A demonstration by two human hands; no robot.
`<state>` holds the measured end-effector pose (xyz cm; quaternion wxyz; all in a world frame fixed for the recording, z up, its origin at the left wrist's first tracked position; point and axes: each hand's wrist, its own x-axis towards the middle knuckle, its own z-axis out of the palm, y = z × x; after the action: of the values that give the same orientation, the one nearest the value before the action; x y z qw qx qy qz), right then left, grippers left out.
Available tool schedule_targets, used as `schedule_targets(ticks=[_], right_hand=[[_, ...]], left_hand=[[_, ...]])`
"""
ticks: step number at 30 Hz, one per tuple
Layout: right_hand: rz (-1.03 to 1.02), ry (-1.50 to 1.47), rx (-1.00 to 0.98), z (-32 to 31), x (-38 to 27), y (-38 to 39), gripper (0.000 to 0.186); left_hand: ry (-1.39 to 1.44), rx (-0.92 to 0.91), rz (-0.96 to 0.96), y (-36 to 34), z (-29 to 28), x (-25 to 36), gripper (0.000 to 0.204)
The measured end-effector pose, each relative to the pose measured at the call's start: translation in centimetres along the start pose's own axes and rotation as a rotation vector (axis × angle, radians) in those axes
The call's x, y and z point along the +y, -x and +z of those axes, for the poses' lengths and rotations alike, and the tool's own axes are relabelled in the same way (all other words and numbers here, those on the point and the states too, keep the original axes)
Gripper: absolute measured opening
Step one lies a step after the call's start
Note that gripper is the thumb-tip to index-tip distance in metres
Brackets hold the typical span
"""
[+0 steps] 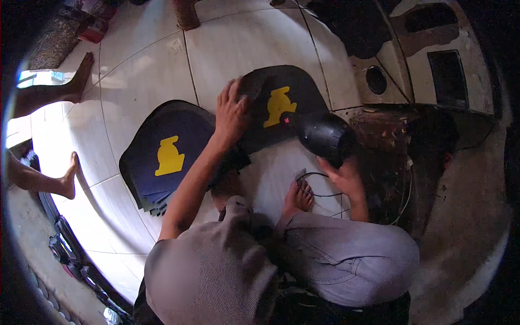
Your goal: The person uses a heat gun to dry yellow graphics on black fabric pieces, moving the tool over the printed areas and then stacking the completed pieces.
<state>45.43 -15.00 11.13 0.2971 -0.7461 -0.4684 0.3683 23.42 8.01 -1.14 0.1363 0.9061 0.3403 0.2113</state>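
My right hand (345,179) grips a rounded black tool (325,135) that looks like a hair dryer. Its narrow end points left, and a small red glow shows there, over a dark flat panel (303,89) with a yellow cut-out shape (279,105) on it. My left hand (234,105) rests on that panel's left edge with its fingers stretched out. Just left of my left forearm lies a fanned stack of similar dark panels (141,135). The top one bears a matching yellow shape (169,156).
Pale floor tiles (238,43) lie under the panels. A thin cable (319,194) loops beside my bare foot (298,197). A wooden box (379,130) and pale speaker-like cabinet (428,59) stand at the right. Another person's bare legs (46,97) reach in from the left.
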Motion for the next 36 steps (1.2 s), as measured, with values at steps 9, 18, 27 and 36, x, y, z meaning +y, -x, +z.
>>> schedule_targets(ticks=[9,18,27,36], right_hand=[[0.129,0.012,0.040,-0.6,0.0,-0.7,0.040],[0.112,0.050,0.043,-0.6,-0.7,-2.1,0.033],[0.325,0.031,0.013,-2.0,-2.1,-2.7,0.033],[0.145,0.106,0.011,-2.7,-2.4,-1.3,0.044]], left_hand=[[0.572,-0.208,-0.471,-0.2,0.4,1.4,0.035],[0.626,-0.287,-0.564,-0.6,1.1,0.9,0.046],[0.659,-0.280,-0.570,0.0,1.8,0.9,0.044],[0.699,-0.236,-0.590,0.8,2.4,1.3,0.036]])
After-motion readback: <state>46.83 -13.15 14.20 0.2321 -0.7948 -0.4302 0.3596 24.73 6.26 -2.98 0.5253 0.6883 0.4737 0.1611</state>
